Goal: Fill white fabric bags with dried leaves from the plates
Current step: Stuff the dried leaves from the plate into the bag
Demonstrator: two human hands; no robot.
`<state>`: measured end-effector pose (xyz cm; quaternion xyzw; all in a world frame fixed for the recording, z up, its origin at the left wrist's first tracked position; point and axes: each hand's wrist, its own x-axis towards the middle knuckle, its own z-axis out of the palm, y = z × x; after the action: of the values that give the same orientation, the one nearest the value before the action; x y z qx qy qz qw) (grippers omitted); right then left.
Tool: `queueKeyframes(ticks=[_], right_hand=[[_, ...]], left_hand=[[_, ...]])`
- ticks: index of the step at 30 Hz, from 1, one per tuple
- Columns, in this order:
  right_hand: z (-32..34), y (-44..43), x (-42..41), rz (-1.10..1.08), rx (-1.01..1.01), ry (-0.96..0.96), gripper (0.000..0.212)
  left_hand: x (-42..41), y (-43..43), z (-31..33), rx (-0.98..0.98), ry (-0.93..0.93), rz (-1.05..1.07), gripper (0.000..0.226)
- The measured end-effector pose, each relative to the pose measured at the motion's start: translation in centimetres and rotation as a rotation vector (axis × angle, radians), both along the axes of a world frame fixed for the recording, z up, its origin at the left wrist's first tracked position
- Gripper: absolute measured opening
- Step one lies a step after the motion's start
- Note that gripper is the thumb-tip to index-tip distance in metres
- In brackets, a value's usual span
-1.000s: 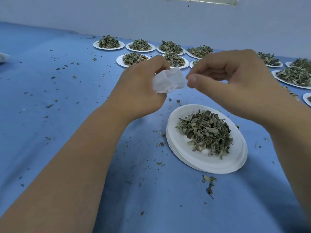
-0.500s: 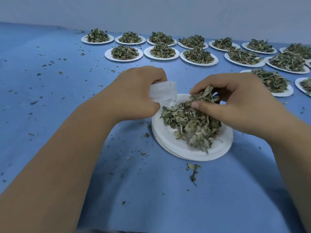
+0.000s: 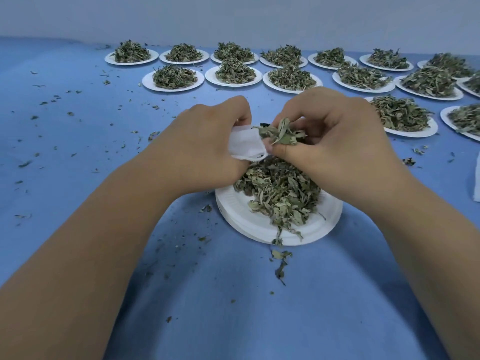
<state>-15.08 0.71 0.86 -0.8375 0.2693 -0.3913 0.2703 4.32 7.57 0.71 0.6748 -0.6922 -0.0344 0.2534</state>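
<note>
Person works at a table under a blue cloth (image 3: 233, 307); both bare forearms reach in from the near edge.

The left hand (image 3: 207, 144) grips a small white fabric bag (image 3: 245, 145), fingers curled round its crumpled body; the bag's mouth faces right, toward the other hand; the bag is held in the air above the far-left part of the near plate (image 3: 259, 228).

The right hand (image 3: 337, 141) pinches a clump of dried leaves (image 3: 281, 132) between thumb and curled fingertips; the clump sits right at the bag's mouth, touching it, with a few leaf tips sticking up above the fingers; cannot tell how much is inside the bag.

The near plate is white and round, with a layered rim that looks like several stacked; it sits on the cloth under both hands. A pile of dried leaves (image 3: 280, 193) is heaped on it, with some trailing over the near rim. A few loose leaves (image 3: 280, 258) lie on the cloth just near of the plate.

Far side: two rows of far plates (image 3: 172, 79), white, each with its own leaf heap; more of them run down the right side, one close behind the right hand.

Leaf crumbs (image 3: 52, 100) are scattered over the left of the cloth; a strip of white material (image 3: 477, 183) is at the right border, too cut off to identify; a pale wall (image 3: 233, 16) stands behind.
</note>
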Motion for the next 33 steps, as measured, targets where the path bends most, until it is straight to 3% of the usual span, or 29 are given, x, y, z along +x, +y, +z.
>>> queueKeyframes(ticks=[5,11,16,21,27,33], right_hand=[[-0.4,-0.2,0.0,0.033,0.095,-0.042,0.011],[-0.2,-0.2,0.3,0.017,0.153,-0.112,0.018],[-0.2,-0.4,0.7,0.049,0.155,-0.070,0.025],[0.0,-0.5,0.6,0.099,0.189,-0.009,0.013],[0.5,-0.1,0.0,0.131,0.324,0.026,0.016],[0.5,-0.2,-0.1,0.104,0.296,-0.059,0.005]], left_hand=[[-0.2,-0.2,-0.3,-0.053,0.016,0.013,0.041],[-0.3,-0.5,-0.8,-0.087,0.034,0.035,0.018],[-0.9,-0.7,-1.1,-0.111,0.057,0.014,0.023],[-0.6,-0.9,-1.3,-0.120,0.030,0.041,0.018],[-0.5,-0.6,-1.0,-0.091,0.105,0.039,0.026],[-0.2,-0.1,-0.7,0.000,0.177,0.032,0.058]])
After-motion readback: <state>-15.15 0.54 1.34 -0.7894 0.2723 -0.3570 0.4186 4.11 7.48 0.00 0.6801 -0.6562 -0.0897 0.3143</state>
